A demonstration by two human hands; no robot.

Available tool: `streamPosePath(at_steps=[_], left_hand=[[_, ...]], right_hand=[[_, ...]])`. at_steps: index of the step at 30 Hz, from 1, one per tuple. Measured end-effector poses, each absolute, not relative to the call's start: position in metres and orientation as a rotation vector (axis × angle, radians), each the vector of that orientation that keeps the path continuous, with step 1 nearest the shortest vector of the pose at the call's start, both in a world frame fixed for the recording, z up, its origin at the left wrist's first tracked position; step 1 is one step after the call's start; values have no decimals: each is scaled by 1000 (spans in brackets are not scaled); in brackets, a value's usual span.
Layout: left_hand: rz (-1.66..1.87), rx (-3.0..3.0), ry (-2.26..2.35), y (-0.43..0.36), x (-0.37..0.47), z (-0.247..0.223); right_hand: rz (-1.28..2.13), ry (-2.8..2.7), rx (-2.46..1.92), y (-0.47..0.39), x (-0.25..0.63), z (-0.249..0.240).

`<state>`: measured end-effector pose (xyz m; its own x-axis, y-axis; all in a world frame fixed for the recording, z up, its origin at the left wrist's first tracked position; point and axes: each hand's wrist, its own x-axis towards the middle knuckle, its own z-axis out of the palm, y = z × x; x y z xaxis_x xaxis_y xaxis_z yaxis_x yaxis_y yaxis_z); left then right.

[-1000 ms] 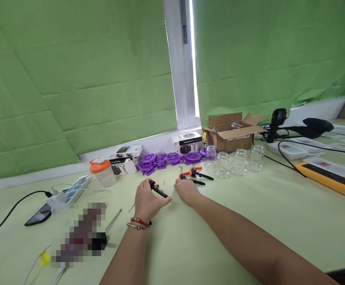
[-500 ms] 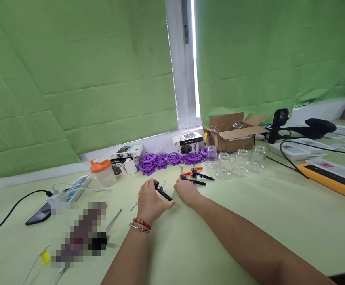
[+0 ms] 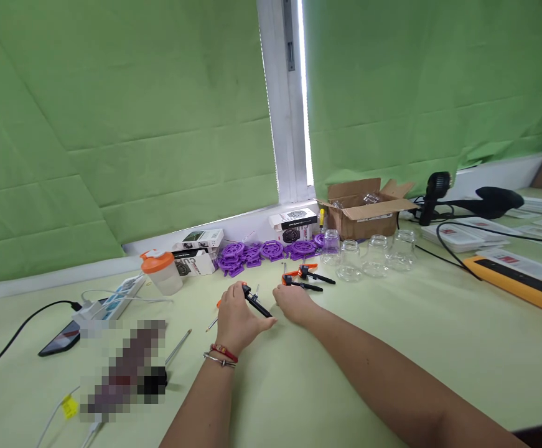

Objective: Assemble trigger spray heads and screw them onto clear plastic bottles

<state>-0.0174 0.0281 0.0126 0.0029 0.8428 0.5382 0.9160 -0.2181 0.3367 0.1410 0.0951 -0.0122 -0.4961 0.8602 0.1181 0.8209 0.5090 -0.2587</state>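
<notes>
My left hand is closed round a black-and-orange tool with a thin metal rod; its black handle slants toward my thumb, and my fingers hide much of the rest. My right hand rests low over the table with fingers curled; whatever its fingertips hold is hidden. Just beyond it lie two similar black-and-orange tools, a nearer one close to my fingertips and a farther one. The tip of a thin metal rod shows left of my left hand.
Purple plastic wheel-like pieces line the back, between small printed boxes. Several glass jars stand before a cardboard box. An orange-lidded shaker cup, power strip and phone are left; a yellow-and-black bar lies right.
Both hands stay almost in place, the left still on its tool. The view has shifted very slightly.
</notes>
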Motion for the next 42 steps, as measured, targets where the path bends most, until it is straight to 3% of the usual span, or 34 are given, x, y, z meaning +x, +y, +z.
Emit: streamPosePath(at_steps=[3, 9, 13, 23, 34, 42], left_hand=[[-1013, -2135, -1893, 28, -18, 12], [-1030, -2131, -1881, 27, -15, 15], [-1059, -2132, -1869, 29, -14, 12], [-1078, -2205, -1946, 24, -13, 19], [-1219, -2499, -1970, 7, -13, 46], [-1352, -2652, -2044, 6, -9, 48]], right_hand=[[394, -2408, -1360, 91, 144, -10], [1315, -1699, -863, 77, 131, -11], [1456, -1533, -793, 73, 120, -16], [1219, -1798, -711, 70, 132, -7], [515, -2356, -480, 57, 161, 35], [337, -2450, -439, 55, 169, 43]])
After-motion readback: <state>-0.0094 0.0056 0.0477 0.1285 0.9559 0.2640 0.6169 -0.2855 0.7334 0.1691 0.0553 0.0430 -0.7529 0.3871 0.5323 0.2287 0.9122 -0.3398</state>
